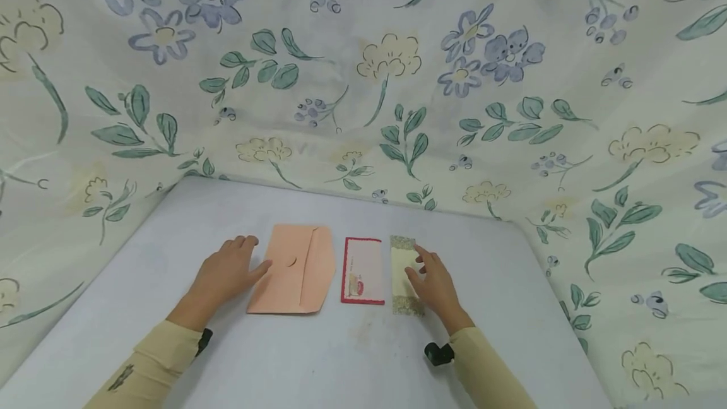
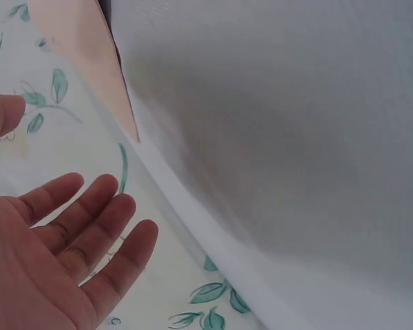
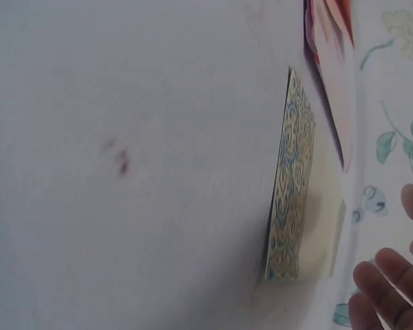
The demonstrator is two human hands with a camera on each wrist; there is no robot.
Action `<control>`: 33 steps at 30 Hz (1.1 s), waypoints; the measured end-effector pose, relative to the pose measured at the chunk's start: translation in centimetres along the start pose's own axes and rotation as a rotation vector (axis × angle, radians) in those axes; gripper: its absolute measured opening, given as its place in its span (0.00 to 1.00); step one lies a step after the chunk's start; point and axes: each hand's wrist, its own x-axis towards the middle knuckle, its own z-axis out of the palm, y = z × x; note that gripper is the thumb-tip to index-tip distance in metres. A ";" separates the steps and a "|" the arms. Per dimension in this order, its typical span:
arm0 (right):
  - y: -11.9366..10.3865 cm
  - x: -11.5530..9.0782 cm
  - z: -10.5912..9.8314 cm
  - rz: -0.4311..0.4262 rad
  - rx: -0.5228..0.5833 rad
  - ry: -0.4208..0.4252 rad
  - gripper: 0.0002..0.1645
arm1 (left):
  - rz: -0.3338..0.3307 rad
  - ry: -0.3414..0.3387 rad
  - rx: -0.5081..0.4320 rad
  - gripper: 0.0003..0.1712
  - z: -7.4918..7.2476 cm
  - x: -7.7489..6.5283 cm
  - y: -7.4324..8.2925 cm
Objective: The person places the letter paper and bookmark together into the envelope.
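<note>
Three flat paper items lie side by side in one row: one peach envelope, one red-bordered card and one pale yellow card with two patterned end bands. Two hands flank the row. Left hand: fingers relaxed and slightly apart, thumb at the left edge of the envelope; contact cannot be determined. Right hand: fingers loosely bent and apart, thumb and fingertips at the right edge of the yellow card in the head view; contact cannot be determined. The red-bordered card sits between the other two items, well apart from both hands. Supporting surface: one white bench, with small reddish marks visible in the right wrist view. Surroundings: white cloth printed with flowers and leaves, behind the bench and along both sides
</note>
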 end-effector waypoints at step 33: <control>-3.6 0.7 3.3 0.040 -0.010 -0.124 0.39 | 0.023 -0.024 0.026 0.36 1.5 0.7 2.5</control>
